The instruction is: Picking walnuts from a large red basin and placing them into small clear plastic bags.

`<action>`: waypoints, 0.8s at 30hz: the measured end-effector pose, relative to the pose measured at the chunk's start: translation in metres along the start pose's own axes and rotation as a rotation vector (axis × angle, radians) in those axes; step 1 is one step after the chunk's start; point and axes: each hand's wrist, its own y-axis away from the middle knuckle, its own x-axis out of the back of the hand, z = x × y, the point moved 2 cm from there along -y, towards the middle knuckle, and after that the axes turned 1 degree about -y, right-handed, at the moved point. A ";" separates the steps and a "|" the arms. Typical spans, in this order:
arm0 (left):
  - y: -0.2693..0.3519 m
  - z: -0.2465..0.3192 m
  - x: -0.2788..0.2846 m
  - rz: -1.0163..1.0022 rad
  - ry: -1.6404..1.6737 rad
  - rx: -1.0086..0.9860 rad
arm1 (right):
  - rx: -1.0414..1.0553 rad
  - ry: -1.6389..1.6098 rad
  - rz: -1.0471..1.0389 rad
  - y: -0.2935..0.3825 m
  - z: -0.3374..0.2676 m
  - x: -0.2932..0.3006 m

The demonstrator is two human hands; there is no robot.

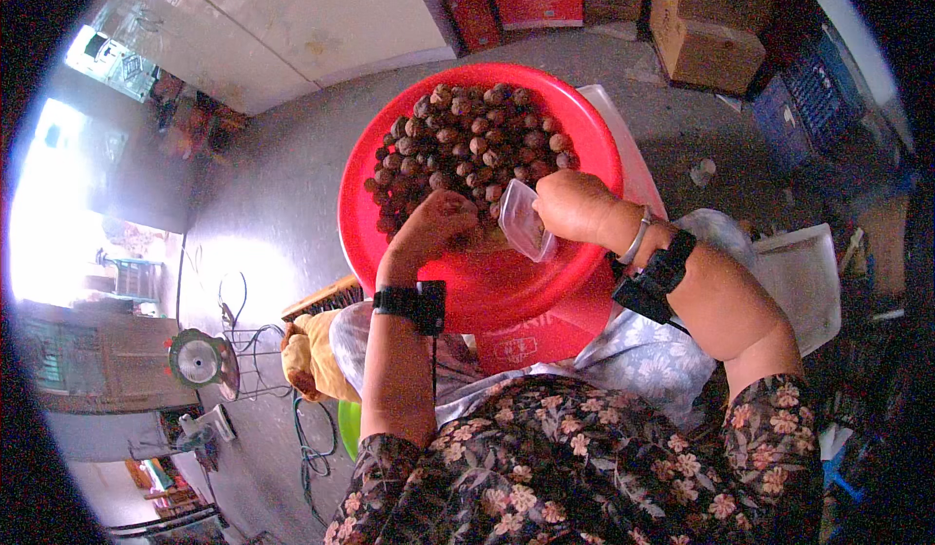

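A large red plastic basin [478, 304] stands in front of me, with many brown, round, walnut-like nuts [467, 143] heaped towards its far and left sides. My right hand [573, 205] grips a small clear plastic container [520, 227], tilted over the basin's near right part; small bits seem to lie inside it. My left hand [442, 216] is over the near edge of the nuts, left of the container, its fingers curled. Whether it holds a nut is hidden by blur and the fingers.
Under the basin lies a red printed sheet or bag [544, 340]. A wooden brush [321, 298] and a yellow cloth [318, 355] are at the left, near cables on the floor. A white tray [803, 282] lies right; cardboard boxes [712, 41] stand beyond.
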 end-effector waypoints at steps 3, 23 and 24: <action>0.015 0.063 -0.007 0.192 0.552 0.185 | 0.008 0.018 0.006 0.002 -0.009 0.005; 0.019 0.108 -0.037 0.354 0.540 0.068 | 0.027 -0.023 -0.042 0.005 -0.029 0.013; 0.019 0.110 -0.038 0.310 0.493 0.056 | 0.001 -0.029 -0.051 0.004 -0.028 0.013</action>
